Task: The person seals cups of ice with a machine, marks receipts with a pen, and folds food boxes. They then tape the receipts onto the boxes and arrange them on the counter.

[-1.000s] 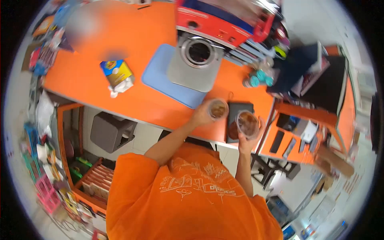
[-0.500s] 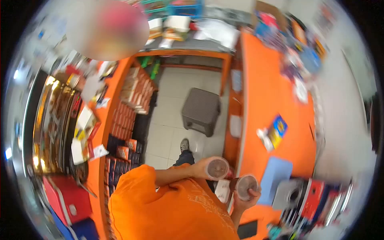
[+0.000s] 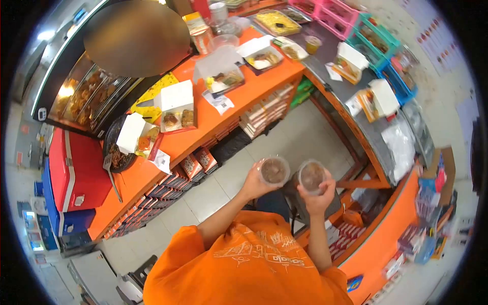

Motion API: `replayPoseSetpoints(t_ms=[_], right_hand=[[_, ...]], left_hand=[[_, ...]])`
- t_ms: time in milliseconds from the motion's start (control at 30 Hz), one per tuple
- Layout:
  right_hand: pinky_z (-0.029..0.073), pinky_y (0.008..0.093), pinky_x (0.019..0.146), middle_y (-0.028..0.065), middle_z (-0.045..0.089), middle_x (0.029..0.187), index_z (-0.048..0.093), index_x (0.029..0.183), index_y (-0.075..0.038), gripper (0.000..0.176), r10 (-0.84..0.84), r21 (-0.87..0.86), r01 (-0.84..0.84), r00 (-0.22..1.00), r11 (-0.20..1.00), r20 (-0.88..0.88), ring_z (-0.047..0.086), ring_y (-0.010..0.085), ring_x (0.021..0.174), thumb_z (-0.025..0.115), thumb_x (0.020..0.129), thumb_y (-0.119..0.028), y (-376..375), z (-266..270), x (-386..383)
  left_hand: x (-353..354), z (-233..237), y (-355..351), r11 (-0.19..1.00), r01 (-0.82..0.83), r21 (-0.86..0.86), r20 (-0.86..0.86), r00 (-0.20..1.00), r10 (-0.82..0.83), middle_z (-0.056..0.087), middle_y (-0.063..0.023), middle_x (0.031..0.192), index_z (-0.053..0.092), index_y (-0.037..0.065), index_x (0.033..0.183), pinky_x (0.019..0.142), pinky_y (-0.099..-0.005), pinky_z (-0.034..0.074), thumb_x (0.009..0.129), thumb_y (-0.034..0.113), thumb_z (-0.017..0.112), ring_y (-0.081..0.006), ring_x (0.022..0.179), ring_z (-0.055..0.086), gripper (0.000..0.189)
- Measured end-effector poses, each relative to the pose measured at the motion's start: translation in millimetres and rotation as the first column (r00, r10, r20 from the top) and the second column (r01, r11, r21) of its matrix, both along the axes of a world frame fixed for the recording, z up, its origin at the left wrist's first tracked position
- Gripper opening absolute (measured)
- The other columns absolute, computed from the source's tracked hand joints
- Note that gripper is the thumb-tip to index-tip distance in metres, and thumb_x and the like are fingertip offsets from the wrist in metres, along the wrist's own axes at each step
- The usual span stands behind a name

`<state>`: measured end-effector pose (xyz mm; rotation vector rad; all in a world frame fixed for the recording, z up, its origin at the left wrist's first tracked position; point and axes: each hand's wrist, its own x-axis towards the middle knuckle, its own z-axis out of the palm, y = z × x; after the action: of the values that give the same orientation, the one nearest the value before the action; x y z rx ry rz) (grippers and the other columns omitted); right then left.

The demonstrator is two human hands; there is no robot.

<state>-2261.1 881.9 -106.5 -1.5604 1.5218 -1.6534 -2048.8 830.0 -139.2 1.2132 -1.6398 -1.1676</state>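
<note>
orange desk [image 3: 185,145] is loaded with food boxes [image 3: 176,96], open tiled floor [image 3: 223,188] along its edge, left grip [image 3: 256,182] wrapped round one cup [image 3: 274,172], right grip [image 3: 318,200] round a second cup [image 3: 311,176]

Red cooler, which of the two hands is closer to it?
Left. In the view, the left hand, holding one cup, is well right of the red cooler; the right hand, holding the other cup, is farther right.

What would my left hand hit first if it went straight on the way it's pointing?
Past its held cup, your left hand would probably meet the dark grey counter across the floor, though height and depth are unclear.
</note>
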Motion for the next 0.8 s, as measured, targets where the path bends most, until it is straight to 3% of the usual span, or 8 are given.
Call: replayPoseSetpoints(t_ms=[167,233,333,400,467,567,633,800], right_hand=[[0.042,0.0353,0.094,0.0188,0.058,0.120,0.038,0.082,-0.008,0.054,0.133,0.088,-0.127,0.989,0.988,-0.070,0.056,0.0267,0.109,0.088,0.061,-0.009,-138,-21,22],[0.042,0.0351,0.093,0.0193,0.058,0.119,0.038,0.080,-0.008,0.052,0.263,0.124,-0.253,0.962,0.959,-0.067,0.056,0.0270,0.108,0.087,0.062,-0.008,-179,-35,39],[0.043,0.0346,0.089,0.0193,0.059,0.118,0.039,0.076,-0.008,0.050,0.563,0.027,-0.562,0.825,0.826,-0.050,0.056,0.0277,0.105,0.087,0.062,-0.008,-243,-58,75],[0.044,0.0353,0.087,0.0180,0.060,0.119,0.040,0.075,-0.007,0.050,0.689,0.121,-0.683,0.725,0.721,-0.011,0.056,0.0282,0.105,0.088,0.060,-0.009,-259,-44,96],[0.045,0.0359,0.085,0.0175,0.061,0.117,0.039,0.074,-0.008,0.051,0.781,0.146,-0.771,0.624,0.620,-0.027,0.057,0.0292,0.103,0.088,0.059,-0.010,-279,-35,133],[0.046,0.0356,0.080,0.0174,0.061,0.115,0.038,0.071,-0.009,0.052,0.939,0.124,-0.936,0.313,0.330,-0.139,0.057,0.0317,0.097,0.088,0.057,-0.013,-283,-21,203],[0.046,0.0369,0.078,0.0160,0.061,0.109,0.038,0.070,-0.009,0.052,0.980,0.115,-0.977,0.165,0.178,-0.115,0.056,0.0311,0.094,0.088,0.056,-0.013,-277,-23,255],[0.047,0.0387,0.076,0.0166,0.058,0.104,0.039,0.068,-0.008,0.051,0.995,0.059,-0.998,-0.016,-0.010,-0.103,0.055,0.0312,0.092,0.089,0.056,-0.016,-220,-46,382]], left_hand=[[7,-27,-85,0.949,-0.313,0.037,-0.162,0.935,0.315,0.062,-0.0131,0.115,0.054,0.004,0.123,0.097,-0.0394,0.044,0.058,0.023,0.089,-0.0288,0.110,0.058,0.076],[19,-37,-109,0.921,-0.389,-0.013,-0.266,0.889,0.372,0.061,-0.0144,0.115,0.053,0.003,0.123,0.095,-0.0390,0.045,0.058,0.022,0.090,-0.0296,0.109,0.058,0.077],[44,-49,-113,0.838,-0.538,-0.091,-0.163,0.838,0.520,0.061,-0.0136,0.116,0.054,0.003,0.123,0.095,-0.0390,0.045,0.057,0.024,0.091,-0.0286,0.108,0.059,0.078],[56,-45,-91,0.688,-0.712,-0.139,-0.016,0.696,0.718,0.061,-0.0118,0.117,0.053,0.004,0.123,0.093,-0.0374,0.047,0.058,0.023,0.091,-0.0252,0.107,0.060,0.077],[72,-28,-80,0.557,-0.829,0.048,-0.156,0.545,0.824,0.061,-0.0108,0.118,0.053,0.004,0.124,0.092,-0.0359,0.049,0.058,0.017,0.090,-0.0225,0.106,0.060,0.077],[103,-3,-44,0.195,-0.981,-0.019,-0.070,0.196,0.978,0.063,-0.0064,0.114,0.053,0.004,0.123,0.091,-0.0339,0.050,0.061,0.010,0.088,-0.0183,0.104,0.061,0.072],[135,-21,-15,-0.010,-0.989,0.151,-0.176,-0.037,0.984,0.064,-0.0055,0.112,0.053,0.003,0.122,0.089,-0.0317,0.050,0.063,0.008,0.087,-0.0157,0.102,0.061,0.069],[274,-50,44,-0.180,-0.984,0.011,-0.108,-0.180,0.978,0.064,-0.0079,0.112,0.052,0.001,0.122,0.090,-0.0305,0.051,0.065,0.002,0.085,-0.0149,0.101,0.062,0.066]])
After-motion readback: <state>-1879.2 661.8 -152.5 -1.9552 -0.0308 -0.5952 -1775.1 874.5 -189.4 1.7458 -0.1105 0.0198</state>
